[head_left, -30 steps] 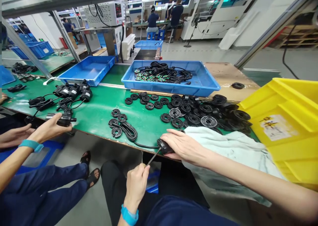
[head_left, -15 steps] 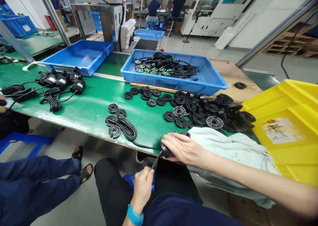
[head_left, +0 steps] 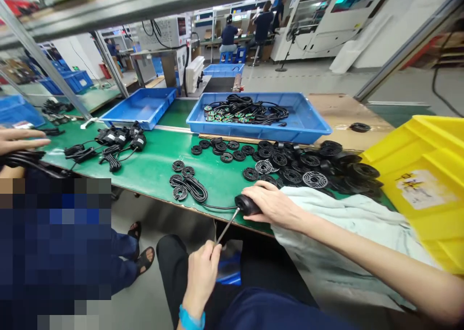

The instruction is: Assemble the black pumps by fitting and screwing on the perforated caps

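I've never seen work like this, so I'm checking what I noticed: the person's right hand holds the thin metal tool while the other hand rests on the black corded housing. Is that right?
Not quite: the head view shows the left hand holding the thin metal tool, while the right hand rests on the black corded housing.

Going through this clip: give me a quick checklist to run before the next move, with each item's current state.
1. The left hand grips the thin metal tool: ok.
2. The tool's tip is seated in the black housing: cannot tell, the tip is hidden at the housing's end.
3. The right hand steadies the housing at the edge of the green bench: ok.
4. The black cable lies slack, not snagged: ok.
5. The co-worker's hand stays well away from the housing: ok.
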A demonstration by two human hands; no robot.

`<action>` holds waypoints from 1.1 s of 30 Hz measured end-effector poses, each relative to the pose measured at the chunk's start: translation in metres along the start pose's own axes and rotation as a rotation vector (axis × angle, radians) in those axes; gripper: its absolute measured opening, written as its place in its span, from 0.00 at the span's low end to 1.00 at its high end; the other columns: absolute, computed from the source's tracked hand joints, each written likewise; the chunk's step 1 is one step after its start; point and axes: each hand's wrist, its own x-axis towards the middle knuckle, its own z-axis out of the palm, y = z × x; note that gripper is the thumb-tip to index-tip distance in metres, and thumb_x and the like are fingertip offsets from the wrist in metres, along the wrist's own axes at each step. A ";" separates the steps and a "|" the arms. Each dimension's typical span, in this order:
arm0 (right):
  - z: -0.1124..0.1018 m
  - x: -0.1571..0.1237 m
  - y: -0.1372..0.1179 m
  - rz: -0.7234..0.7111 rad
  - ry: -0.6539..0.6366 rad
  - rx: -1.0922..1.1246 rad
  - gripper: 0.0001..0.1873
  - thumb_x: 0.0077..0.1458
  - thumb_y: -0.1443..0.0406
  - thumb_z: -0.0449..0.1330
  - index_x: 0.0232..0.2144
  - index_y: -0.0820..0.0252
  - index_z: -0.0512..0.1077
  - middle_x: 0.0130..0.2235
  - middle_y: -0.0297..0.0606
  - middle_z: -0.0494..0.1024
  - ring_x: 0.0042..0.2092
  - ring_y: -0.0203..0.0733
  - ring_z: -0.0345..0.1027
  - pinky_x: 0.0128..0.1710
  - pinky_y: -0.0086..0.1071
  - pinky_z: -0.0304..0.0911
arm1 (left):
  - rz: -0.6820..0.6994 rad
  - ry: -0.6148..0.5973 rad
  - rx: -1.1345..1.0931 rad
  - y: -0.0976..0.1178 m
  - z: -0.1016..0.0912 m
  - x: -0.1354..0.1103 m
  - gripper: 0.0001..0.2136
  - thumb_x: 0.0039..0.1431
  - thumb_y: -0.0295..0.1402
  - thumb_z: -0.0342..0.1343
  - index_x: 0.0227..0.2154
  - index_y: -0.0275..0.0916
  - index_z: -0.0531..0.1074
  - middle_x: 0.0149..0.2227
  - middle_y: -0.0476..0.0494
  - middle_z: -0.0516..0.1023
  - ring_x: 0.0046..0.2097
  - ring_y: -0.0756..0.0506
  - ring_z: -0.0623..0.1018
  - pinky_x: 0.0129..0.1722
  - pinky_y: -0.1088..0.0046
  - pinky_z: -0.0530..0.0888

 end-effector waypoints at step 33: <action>0.012 -0.003 -0.001 0.233 0.400 0.195 0.32 0.64 0.50 0.60 0.58 0.70 0.64 0.47 0.54 0.81 0.44 0.54 0.77 0.51 0.50 0.67 | 0.467 -0.221 0.436 0.120 -0.048 0.146 0.32 0.62 0.49 0.62 0.65 0.44 0.62 0.59 0.36 0.72 0.58 0.37 0.74 0.58 0.55 0.73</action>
